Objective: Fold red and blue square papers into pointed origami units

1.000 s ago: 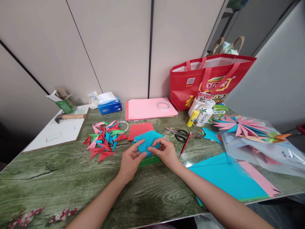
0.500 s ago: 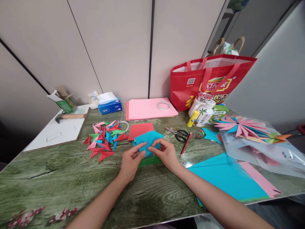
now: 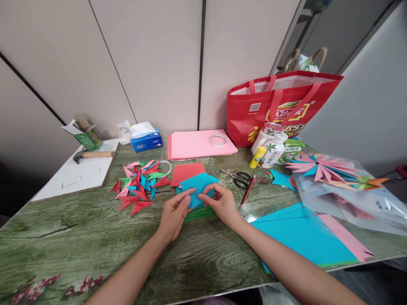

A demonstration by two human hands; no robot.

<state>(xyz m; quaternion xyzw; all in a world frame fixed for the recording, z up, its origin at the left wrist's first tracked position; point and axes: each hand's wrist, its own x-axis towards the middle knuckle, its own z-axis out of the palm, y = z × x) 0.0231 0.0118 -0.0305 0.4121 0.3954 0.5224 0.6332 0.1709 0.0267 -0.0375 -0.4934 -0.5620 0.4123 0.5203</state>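
A blue sheet of folded paper [image 3: 197, 182] with crease lines is held between both hands, just above the table. My left hand [image 3: 174, 214] pinches its lower left edge, thumb on top. On the other side my right hand [image 3: 221, 203] closes thumb and fingers on its right part. Beneath it lie green paper [image 3: 200, 214] and, behind, a red paper square [image 3: 187, 173]. Folded paper pieces [image 3: 140, 184] in red, pink, green and blue are heaped left of my hands. Black-handled scissors [image 3: 240, 178] and a red pencil [image 3: 247, 192] rest to the right.
At the back stand a blue tissue box [image 3: 146, 142], pink sheets [image 3: 193, 144] with a tape roll [image 3: 218, 140], and a red bag [image 3: 248, 114]. A glue stick [image 3: 257, 157], large blue sheets [image 3: 302, 237] and a paper star [image 3: 324, 167] are right. A hammer [image 3: 95, 155] lies left.
My left thumb has shifted slightly down and left on the blue paper. Both hands still hold the sheet in nearly the same place.
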